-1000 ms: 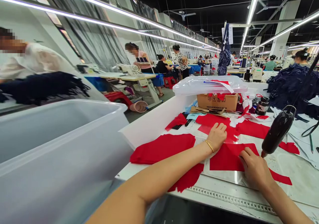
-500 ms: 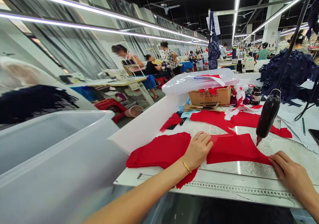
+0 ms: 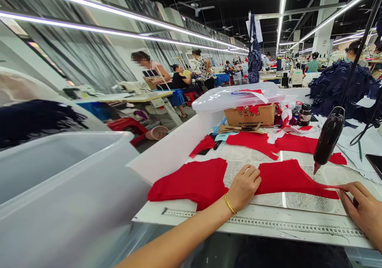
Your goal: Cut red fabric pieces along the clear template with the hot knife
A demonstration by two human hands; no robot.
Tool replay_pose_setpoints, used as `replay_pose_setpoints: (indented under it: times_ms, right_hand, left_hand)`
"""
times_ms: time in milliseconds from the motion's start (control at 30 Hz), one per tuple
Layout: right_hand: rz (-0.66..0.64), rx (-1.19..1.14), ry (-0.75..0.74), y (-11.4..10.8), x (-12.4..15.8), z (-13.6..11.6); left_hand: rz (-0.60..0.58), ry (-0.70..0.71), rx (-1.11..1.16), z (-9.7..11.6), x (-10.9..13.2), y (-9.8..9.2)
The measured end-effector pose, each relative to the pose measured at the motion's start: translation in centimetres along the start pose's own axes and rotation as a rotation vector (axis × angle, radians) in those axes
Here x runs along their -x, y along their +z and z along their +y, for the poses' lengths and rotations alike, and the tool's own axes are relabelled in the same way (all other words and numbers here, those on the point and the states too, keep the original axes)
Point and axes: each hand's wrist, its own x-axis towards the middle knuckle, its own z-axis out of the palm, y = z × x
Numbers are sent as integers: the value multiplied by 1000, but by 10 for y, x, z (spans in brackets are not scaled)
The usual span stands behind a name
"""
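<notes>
Red fabric piece lies flat on a white work table, its long tapered strip drawn out to the right across a clear, glossy sheet on the tabletop. The person's right hand is at the tip of that strip, thumb and fingers closed on it in what looks like a pinch, though the small strip is hard to make out at the fingertips. The left hand is open and lies palm-down, not clenched, with its fingertips on the left edge of the same piece. A gold bangle circles the left wrist.

Just left of that hand sits a stack of red fabric. More red pieces lie farther along the table, in front of a cardboard carton topped by a clear plastic box. A black hanging spray gun dangles above the table at right, and a heap of navy fabric rises beyond it. A measuring tape runs along the near table edge, and a large translucent plastic bin stands at near left.
</notes>
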Motion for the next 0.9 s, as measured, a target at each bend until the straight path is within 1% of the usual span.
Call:
replay_pose_setpoints:
  times_ms: [67,167,267,367,500,600,667,733,833,900]
  right_hand:
    - [-19,-40,-16,5,1,-3]
    - [-48,-112,-87,12,-1,-11]
    - [-24,-119,-93,15,-4,-20]
    - [-14,-90,-26,11,-5,-19]
    - [-9,-32,159,-1,-2,-2]
    - [-52,-40,221,-6,0,10]
    - [-69,-83,208,-5,2,8]
    - [-41,-121,165,-1,4,0]
    - [13,-136,98,7,6,-12]
    - [-7,-152,69,11,6,-14]
  left_hand:
    - [-12,-17,-14,-2,2,-4]
    - [-39,-48,-32,-6,9,-13]
    - [-78,-73,-40,-7,15,-20]
    - [-67,-72,-50,-3,15,-19]
    - [-35,-49,-41,5,7,-10]
    - [-24,-35,-35,9,0,-5]
    - [-22,-33,-40,9,-2,-4]
    - [-24,-42,-51,7,1,-5]
    - [-32,-66,-73,2,10,-12]
    - [-47,-87,-85,-1,16,-17]
